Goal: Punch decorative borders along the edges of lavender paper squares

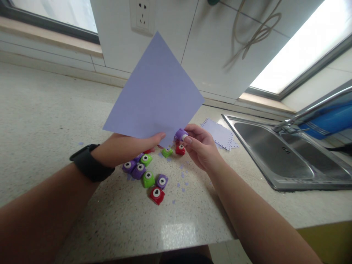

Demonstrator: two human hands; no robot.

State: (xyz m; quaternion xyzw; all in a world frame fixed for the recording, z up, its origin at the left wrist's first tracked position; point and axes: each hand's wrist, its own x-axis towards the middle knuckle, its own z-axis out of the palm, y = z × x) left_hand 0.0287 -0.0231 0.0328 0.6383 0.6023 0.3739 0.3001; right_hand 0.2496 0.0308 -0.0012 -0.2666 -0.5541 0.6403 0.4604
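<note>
A sheet of lavender paper (156, 88) is held up over the counter by my left hand (134, 143), thumb on top and the other fingers hidden beneath. My right hand (202, 146) pinches a small purple craft punch (180, 134) with a white button, close against the paper's lower right edge. Whether the paper sits in the punch's slot I cannot tell. Below the hands lie several more punches in purple, green and red, among them a red heart punch (157, 195), a green punch (149, 179) and a purple punch (162, 181).
Small lavender paper cutouts (183, 179) are scattered on the speckled counter (110, 220). A stack of sheets with punched edges (220, 134) lies right of my right hand, beside a steel sink (269, 154) with a tap. A wall socket (142, 16) is behind the paper.
</note>
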